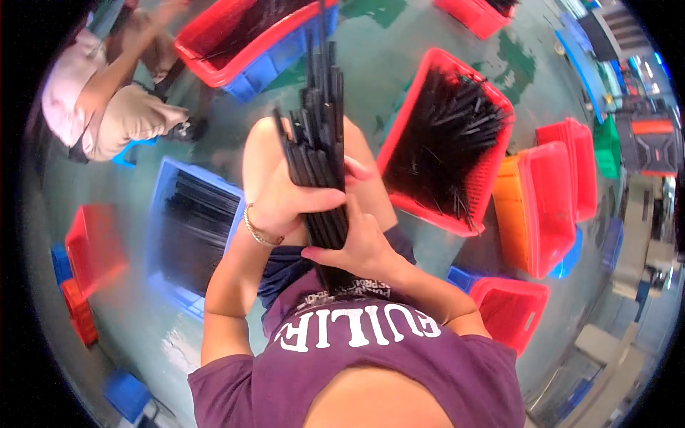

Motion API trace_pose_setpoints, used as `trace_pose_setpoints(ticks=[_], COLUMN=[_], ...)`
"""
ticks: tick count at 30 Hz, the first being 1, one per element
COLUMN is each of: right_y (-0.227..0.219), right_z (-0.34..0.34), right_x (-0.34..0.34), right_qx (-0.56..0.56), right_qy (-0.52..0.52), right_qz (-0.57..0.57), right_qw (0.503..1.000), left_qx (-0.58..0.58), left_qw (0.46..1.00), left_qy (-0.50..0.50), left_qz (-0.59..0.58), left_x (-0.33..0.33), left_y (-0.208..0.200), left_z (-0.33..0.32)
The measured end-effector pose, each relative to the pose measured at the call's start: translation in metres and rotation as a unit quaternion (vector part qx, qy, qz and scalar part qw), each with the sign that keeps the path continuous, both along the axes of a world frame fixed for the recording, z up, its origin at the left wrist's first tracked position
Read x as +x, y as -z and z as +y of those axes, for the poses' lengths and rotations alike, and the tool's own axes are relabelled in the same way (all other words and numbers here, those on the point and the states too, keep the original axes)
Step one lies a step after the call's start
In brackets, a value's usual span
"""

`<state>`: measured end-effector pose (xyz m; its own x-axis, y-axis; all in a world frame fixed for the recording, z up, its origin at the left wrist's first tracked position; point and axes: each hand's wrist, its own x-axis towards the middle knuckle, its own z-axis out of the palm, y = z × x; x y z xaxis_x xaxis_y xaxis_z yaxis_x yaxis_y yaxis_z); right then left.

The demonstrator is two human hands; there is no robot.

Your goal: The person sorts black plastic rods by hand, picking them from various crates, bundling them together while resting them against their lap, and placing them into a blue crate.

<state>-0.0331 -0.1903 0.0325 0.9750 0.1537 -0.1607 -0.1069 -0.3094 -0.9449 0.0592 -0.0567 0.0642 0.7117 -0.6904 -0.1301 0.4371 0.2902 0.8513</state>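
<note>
Both my hands grip one bundle of long thin black rods (321,121) that points up and away from my lap. My left hand (285,203) wraps the bundle from the left, a thin bracelet on its wrist. Just below it, my right hand (357,242) closes around the bundle's lower part. The rods' tops fan out unevenly above my knees. Their lower ends are hidden against my dark shorts.
A red crate (499,93) full of loose black rods sits to my right. A blue crate (160,214) with stacked rods lies to my left. Red and blue crates (246,68) stand ahead. More red and orange crates (549,207) stand at right. Another person (107,107) sits at upper left.
</note>
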Motion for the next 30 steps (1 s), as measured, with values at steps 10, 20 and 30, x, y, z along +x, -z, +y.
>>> trace_pose_setpoints(ticks=[10,20,30], right_y=[-0.022,-0.129,-0.049], right_z=[0.024,0.019,0.039], right_x=[0.036,0.217,0.149], right_qx=[-0.034,-0.109,-0.003], right_qy=[-0.27,-0.296,-0.441], right_qz=[0.025,-0.492,-0.15], right_qw=[0.962,0.812,0.885], left_qx=[-0.096,-0.107,-0.091], left_qw=[0.985,0.989,0.989], left_qy=[-0.11,-0.065,-0.082], left_qz=[0.093,0.078,0.086], left_x=[-0.021,-0.025,-0.012], left_y=[0.025,0.03,0.042], left_z=[0.059,0.042,0.053])
